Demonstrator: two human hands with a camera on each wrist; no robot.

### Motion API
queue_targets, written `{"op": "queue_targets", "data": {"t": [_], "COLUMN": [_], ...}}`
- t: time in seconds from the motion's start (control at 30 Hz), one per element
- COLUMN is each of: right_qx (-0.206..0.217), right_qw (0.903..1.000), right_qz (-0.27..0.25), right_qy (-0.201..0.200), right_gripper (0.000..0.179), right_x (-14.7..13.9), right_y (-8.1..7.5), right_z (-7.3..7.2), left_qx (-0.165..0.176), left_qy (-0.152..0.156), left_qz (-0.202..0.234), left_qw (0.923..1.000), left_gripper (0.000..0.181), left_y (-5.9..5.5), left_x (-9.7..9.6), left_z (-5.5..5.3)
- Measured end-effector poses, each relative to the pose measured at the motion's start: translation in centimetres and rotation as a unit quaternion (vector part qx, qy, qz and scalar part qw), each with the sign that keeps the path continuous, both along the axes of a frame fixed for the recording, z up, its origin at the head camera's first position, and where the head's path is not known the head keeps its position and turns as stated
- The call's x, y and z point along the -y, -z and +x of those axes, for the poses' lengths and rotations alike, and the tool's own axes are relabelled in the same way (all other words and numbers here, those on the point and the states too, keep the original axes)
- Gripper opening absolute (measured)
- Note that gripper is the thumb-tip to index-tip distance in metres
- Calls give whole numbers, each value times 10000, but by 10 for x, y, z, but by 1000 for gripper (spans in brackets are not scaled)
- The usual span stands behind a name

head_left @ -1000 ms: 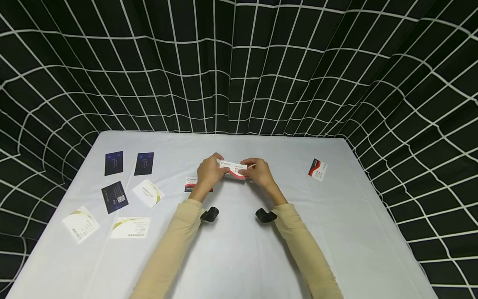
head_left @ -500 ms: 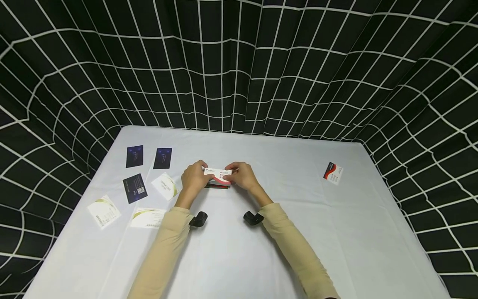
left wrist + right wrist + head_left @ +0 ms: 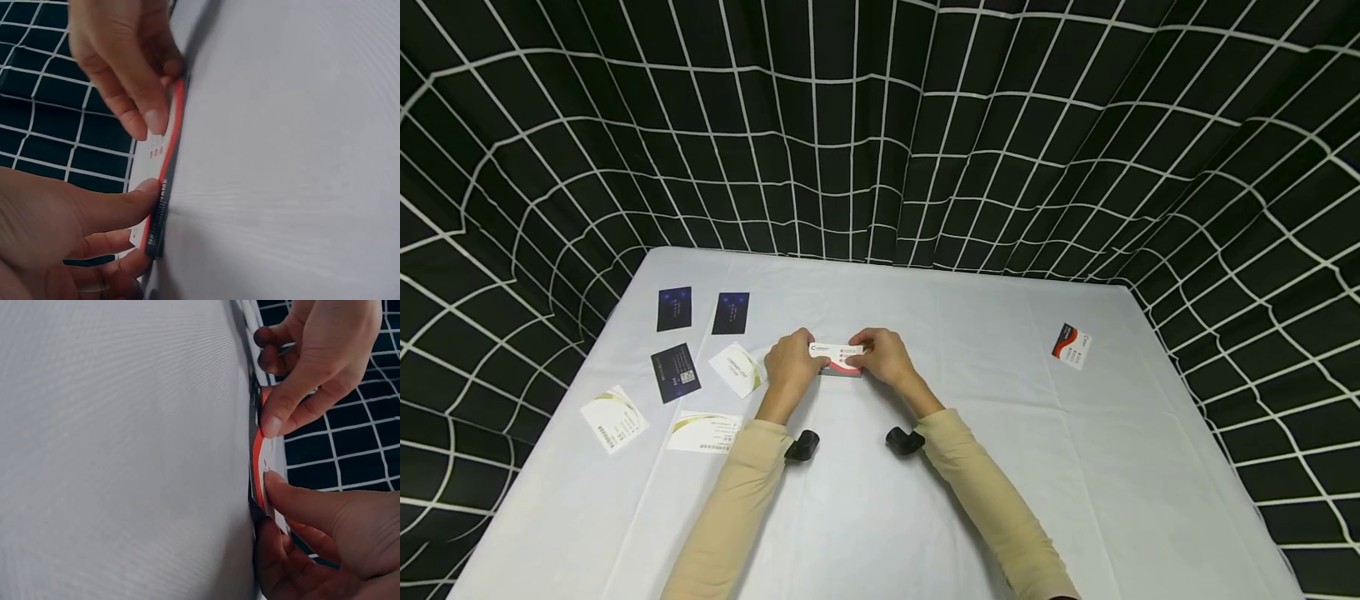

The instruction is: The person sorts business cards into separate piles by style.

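Observation:
A white business card (image 3: 835,352) with a red wave and a dark lower edge is held between both hands near the middle of the table. My left hand (image 3: 792,362) pinches its left end, thumb on the front face. At the other end, my right hand (image 3: 886,357) pinches it the same way. The left wrist view shows the card (image 3: 150,156) tilted up, its dark edge low against the white cloth. In the right wrist view both thumbs press on the card (image 3: 265,450). Whether another card lies directly beneath is hard to tell.
Left of the hands lie two dark blue cards (image 3: 731,313), a black card with a QR code (image 3: 675,372), and several white-and-gold cards (image 3: 614,418). One red, black and white card (image 3: 1071,346) lies far right. A black grid-patterned curtain (image 3: 820,167) stands behind the table.
Both hands have carried the held card left and nearer, over the spot where a similar red card lay; that card is now hidden. The head view has shifted too.

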State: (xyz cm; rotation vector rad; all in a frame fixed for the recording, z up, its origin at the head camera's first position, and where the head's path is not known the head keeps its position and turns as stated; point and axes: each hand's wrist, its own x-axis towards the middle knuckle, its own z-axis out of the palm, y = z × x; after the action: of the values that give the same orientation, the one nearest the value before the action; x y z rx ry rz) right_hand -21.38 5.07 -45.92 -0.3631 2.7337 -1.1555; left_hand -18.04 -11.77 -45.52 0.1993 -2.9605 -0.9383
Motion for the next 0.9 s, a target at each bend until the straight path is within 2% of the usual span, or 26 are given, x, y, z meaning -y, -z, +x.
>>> {"op": "queue_targets", "data": {"t": [0.3, 0.5, 0.67, 0.9], "right_qx": [-493, -346, -310, -472], "right_qw": [9977, 9977, 9966, 9970], "right_qz": [466, 563, 763, 611], "right_qy": [85, 119, 50, -43], "right_gripper": [26, 14, 15, 15], "right_x": [0, -1, -1, -6], "right_y": [5, 2, 3, 2], "right_z": [3, 4, 5, 7], "left_qx": [14, 85, 127, -131], "left_qy": [-131, -172, -194, -351], "left_qz": [-232, -228, -245, -281], "left_qw": [9996, 9996, 9994, 9989], "left_gripper": [45, 42, 39, 42], "left_y": [4, 2, 2, 3], "left_x": [-4, -6, -7, -10], "left_z": [1, 2, 2, 3]}}
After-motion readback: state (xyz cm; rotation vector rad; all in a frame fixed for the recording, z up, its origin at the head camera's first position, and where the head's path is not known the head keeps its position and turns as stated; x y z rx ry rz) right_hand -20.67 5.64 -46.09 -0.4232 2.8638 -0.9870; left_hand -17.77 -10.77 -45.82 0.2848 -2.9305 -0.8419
